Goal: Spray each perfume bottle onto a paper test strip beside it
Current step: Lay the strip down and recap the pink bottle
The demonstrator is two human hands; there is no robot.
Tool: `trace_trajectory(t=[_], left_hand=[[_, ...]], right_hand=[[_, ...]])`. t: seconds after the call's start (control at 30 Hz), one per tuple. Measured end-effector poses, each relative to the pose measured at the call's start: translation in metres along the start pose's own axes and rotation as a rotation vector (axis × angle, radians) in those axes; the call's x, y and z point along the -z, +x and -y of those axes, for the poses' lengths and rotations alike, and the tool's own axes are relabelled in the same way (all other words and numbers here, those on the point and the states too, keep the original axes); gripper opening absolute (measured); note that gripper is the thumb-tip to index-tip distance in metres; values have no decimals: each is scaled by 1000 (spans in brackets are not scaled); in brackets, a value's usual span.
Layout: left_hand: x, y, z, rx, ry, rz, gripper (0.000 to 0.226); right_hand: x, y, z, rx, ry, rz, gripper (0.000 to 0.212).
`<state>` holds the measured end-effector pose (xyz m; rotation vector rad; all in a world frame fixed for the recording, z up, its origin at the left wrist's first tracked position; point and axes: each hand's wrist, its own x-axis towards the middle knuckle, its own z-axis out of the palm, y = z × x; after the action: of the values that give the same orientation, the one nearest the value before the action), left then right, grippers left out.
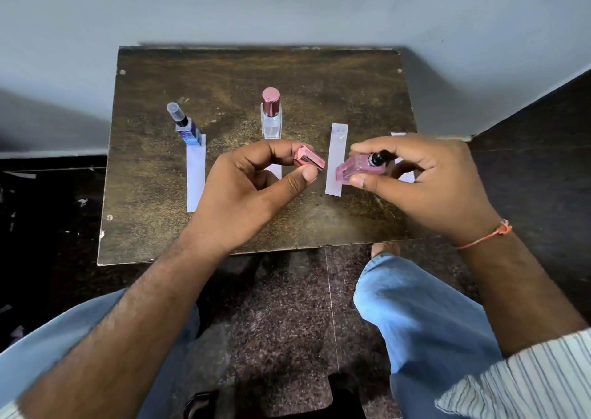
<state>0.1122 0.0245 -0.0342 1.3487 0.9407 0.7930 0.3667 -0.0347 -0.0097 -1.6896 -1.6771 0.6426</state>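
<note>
The small pink glass perfume bottle [359, 169] is tilted in my right hand [425, 182], thumb and fingers clamped on its flat sides with the black spray nozzle [379, 158] bare, just above the middle white paper test strip [336, 159]; I judge it light, rigid, smooth and breakable, so the flat faces are the safest hold. My left hand [252, 188] pinches the pink metallic cap [308, 159]. On the dark worn wooden table [319, 79] stand 2 capped bottles, a blue one [188, 130] and a clear one [271, 118].
</note>
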Motion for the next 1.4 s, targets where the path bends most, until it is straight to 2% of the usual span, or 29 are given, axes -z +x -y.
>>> trace_trajectory(t=[0.13,0.3,0.53,0.67,1.0,1.1,1.4], left_hand=[[4,0,-5,-38,-33,10,19],[8,-2,-5,-31,-96,-8,18],[10,-4,-8,-9,-113,-23,22],[11,-4,-7,-28,-117,12,16],[9,-3,-4,-18,-116,11,17],[6,-3,-6,-3,-120,57,18],[9,-3,-5,26,78,185,20]], right_hand=[[-14,4,8,67,38,34,44],[-22,8,15,123,145,50,45],[-27,7,28,60,220,263,66],[-29,5,31,48,220,332,67],[-27,8,39,14,179,379,66],[-28,8,39,14,182,398,66],[-24,10,40,-65,291,367,68]])
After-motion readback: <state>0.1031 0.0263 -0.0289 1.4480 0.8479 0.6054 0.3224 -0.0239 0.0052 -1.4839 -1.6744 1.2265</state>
